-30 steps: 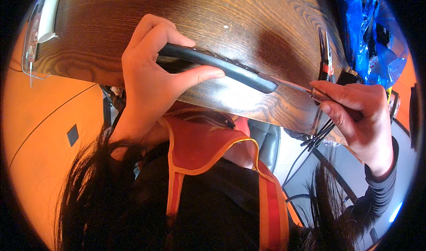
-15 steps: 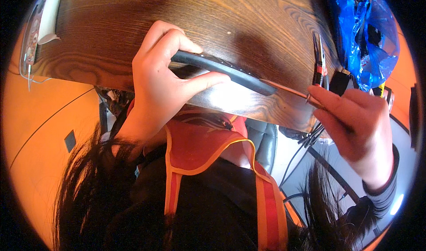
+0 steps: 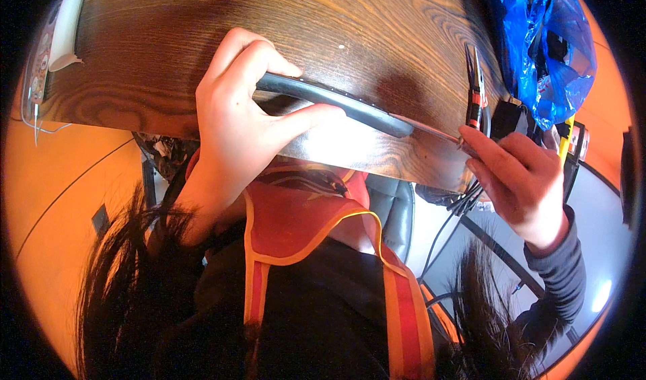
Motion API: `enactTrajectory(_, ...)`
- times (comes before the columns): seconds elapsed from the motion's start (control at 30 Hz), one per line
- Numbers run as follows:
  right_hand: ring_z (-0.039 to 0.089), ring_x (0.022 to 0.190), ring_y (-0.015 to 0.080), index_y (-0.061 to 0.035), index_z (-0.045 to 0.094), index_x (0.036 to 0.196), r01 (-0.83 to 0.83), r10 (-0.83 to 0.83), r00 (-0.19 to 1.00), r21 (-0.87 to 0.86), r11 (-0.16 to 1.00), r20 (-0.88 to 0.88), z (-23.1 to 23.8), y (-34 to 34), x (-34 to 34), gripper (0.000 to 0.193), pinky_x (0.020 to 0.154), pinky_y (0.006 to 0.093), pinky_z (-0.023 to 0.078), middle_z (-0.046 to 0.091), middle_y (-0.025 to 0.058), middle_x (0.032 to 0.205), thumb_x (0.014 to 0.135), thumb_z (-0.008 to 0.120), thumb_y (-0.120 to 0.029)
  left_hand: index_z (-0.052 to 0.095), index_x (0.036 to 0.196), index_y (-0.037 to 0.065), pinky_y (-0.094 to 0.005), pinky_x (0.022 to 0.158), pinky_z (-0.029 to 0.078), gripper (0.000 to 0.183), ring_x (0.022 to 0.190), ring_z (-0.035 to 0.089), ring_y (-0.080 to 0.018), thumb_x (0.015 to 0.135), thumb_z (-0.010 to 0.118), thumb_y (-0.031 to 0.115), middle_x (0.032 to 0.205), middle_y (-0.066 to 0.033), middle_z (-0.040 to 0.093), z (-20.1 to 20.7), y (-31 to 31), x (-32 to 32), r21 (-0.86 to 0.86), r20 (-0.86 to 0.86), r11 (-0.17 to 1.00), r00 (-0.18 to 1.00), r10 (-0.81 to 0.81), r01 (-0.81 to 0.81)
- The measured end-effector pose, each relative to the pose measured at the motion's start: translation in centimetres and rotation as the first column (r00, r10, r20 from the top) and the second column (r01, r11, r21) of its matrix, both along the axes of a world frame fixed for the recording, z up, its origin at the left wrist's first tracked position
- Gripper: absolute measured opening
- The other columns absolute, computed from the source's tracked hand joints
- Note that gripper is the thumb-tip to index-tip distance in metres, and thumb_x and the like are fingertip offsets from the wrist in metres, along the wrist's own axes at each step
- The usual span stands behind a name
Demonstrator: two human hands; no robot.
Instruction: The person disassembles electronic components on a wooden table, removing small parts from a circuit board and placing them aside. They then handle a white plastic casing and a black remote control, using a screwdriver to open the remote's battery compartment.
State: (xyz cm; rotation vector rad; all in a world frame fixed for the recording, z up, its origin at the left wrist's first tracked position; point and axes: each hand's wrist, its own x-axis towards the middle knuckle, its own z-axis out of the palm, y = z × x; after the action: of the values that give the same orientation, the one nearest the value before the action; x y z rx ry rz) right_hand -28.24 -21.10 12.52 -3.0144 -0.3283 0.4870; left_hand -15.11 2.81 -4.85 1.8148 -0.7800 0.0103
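Observation:
My left hand grips one end of a long, slim black remote control, thumb along its near side and fingers over the far side. The remote is held on edge above the wooden table, its row of small buttons facing away from me. My right hand is closed on a thin screwdriver. Its handle is mostly hidden in my fingers. The screwdriver's tip meets the remote's right end, at the seam near the button face; how deep it sits cannot be seen.
Needle-nose pliers with red and black handles lie just beyond my right hand. A blue plastic bag is at the right edge. On the far left are a white curved piece and a power strip. Dark cables hang by the table's near edge.
My right hand has shifted slightly left and up with the screwdriver, whose tip stays at the remote's end. The whole view has moved a little; my left hand keeps its grip.

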Motion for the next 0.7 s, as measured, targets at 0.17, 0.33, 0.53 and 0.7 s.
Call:
enactTrajectory(0.17, 0.066, 0.062, 0.019, -0.0017, 0.074, 0.118, 0.389, -0.357, 0.921, 0.359, 0.848, -0.156, -2.2, -0.8, -1.6, 0.029, 0.06, 0.0297, 0.05, 0.073, 0.0123, 0.082, 0.092, 0.075, -0.012, 0.062, 0.084, 0.003, -0.03, 0.075, 0.047, 0.049, 0.084, 0.057, -0.02, 0.052, 0.098, 0.012, 0.089, -0.007, 0.056, -0.2, 0.1, 0.1, 0.006, 0.035, 1.0, 0.999, -0.004, 0.004)
enactTrajectory(0.33, 0.058, 0.062, 0.0069, 0.0011, 0.071, 0.123, 0.829, -0.488, 0.55, 0.513, 0.222, -0.678, -3.5, -0.9, -2.5, 0.03, 0.055, 0.0253, 0.047, 0.071, 0.0019, 0.08, 0.102, 0.065, -0.019, 0.063, 0.085, 0.002, -0.0291, 0.076, 0.047, 0.049, 0.085, 0.057, -0.0191, 0.053, 0.098, 0.011, 0.09, -0.0068, 0.057, -0.5, 0.0, 0.0, -0.005, 0.041, 1.0, 0.999, -0.007, 0.007)
enactTrajectory(0.53, 0.054, 0.057, 0.0053, -0.0005, 0.07, 0.126, 0.714, -0.561, 0.646, 0.67, 0.205, -0.517, -4.8, -0.6, -4.0, 0.033, 0.049, 0.022, 0.041, 0.065, 0.0015, 0.073, 0.101, 0.066, -0.022, 0.063, 0.086, 0.003, -0.0282, 0.075, 0.046, 0.049, 0.084, 0.057, -0.0184, 0.052, 0.098, 0.01, 0.091, -0.0067, 0.056, -0.6, 0.3, -0.2, 0.008, 0.072, 1.0, 0.997, -0.011, 0.011)
enactTrajectory(0.7, 0.064, 0.065, 0.0175, -0.0034, 0.074, 0.121, 0.335, -0.389, 0.92, 0.416, 0.846, 0.052, -4.5, -0.6, -5.1, 0.038, 0.06, 0.0298, 0.051, 0.072, 0.012, 0.084, 0.084, 0.08, -0.006, 0.063, 0.089, 0.003, -0.028, 0.076, 0.047, 0.052, 0.085, 0.057, -0.0181, 0.051, 0.098, 0.009, 0.093, -0.0066, 0.057, -0.9, 0.5, -0.1, -0.004, 0.087, 1.0, 0.996, -0.021, 0.021)
